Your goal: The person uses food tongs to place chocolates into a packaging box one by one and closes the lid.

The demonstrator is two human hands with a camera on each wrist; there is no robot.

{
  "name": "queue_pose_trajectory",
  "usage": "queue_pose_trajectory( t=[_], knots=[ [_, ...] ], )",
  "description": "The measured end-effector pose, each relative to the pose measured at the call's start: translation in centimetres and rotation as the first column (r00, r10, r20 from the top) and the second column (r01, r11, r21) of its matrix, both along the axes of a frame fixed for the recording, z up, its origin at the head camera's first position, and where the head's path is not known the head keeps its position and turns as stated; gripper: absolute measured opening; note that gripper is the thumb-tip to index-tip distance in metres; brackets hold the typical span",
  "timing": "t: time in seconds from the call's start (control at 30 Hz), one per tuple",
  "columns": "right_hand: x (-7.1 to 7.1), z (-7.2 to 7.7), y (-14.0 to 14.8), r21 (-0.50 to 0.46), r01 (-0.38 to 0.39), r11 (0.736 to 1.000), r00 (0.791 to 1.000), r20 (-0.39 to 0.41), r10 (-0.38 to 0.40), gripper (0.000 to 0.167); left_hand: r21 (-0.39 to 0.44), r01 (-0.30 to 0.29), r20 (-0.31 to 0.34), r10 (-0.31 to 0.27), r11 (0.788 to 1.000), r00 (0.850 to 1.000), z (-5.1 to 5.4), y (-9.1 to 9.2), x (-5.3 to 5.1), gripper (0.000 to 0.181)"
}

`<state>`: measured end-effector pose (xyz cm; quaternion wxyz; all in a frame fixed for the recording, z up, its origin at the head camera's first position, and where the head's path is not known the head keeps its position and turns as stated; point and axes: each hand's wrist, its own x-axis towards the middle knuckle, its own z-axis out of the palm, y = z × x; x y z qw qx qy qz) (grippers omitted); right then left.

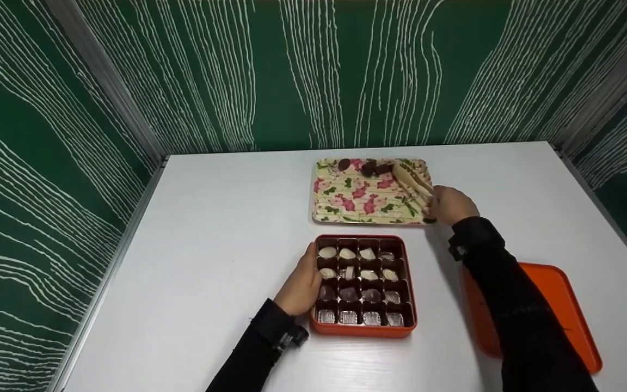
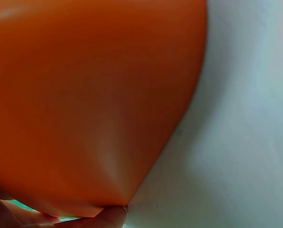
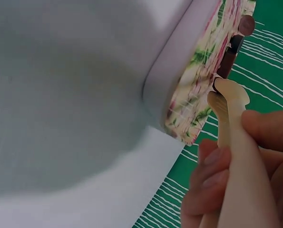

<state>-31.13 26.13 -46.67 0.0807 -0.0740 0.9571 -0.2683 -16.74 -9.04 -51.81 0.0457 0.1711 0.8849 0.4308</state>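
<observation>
A red-orange box (image 1: 365,330) of chocolates with a dark compartment tray stands at the front middle. My left hand (image 1: 300,280) holds its left side, with the thumb at the rim; in the left wrist view a fingertip (image 2: 112,216) meets the box's lower edge (image 2: 93,118). White chocolates (image 1: 348,253) sit in the two far rows and dark ones (image 1: 349,294) in the third row. Beyond the box, my right hand (image 1: 452,204) grips pale tongs (image 1: 412,178). Their tips are beside dark chocolates (image 1: 383,169); whether they pinch one, I cannot tell.
The flowered tray (image 1: 340,190) lies behind the box, with a round dark chocolate (image 1: 344,164) near its far edge. An orange lid (image 1: 555,296) lies at the right, partly under my right forearm. A green wall with white lines (image 1: 302,71) borders the white table (image 1: 226,245).
</observation>
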Motion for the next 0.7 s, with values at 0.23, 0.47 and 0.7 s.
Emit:
queue_pose_trajectory(
  t=[0.23,0.47,0.7],
  knots=[
    [0.8,0.5,1.4,0.005,-0.04,0.999,0.989,-0.139,0.04,0.036,0.017,-0.013,0.03,0.013,1.0,0.999,0.1,0.1,0.0,0.063],
    [2.2,1.0,2.9,-0.016,-0.08,0.997,0.982,-0.172,0.076,0.041,0.029,-0.035,0.061,0.033,0.999,0.998,0.2,0.1,0.1,0.065],
    [5.0,2.4,6.2,-0.041,-0.177,0.983,0.981,-0.092,0.173,0.046,0.025,-0.035,0.053,0.034,0.999,0.998,0.1,0.2,0.1,0.064]
  ],
)
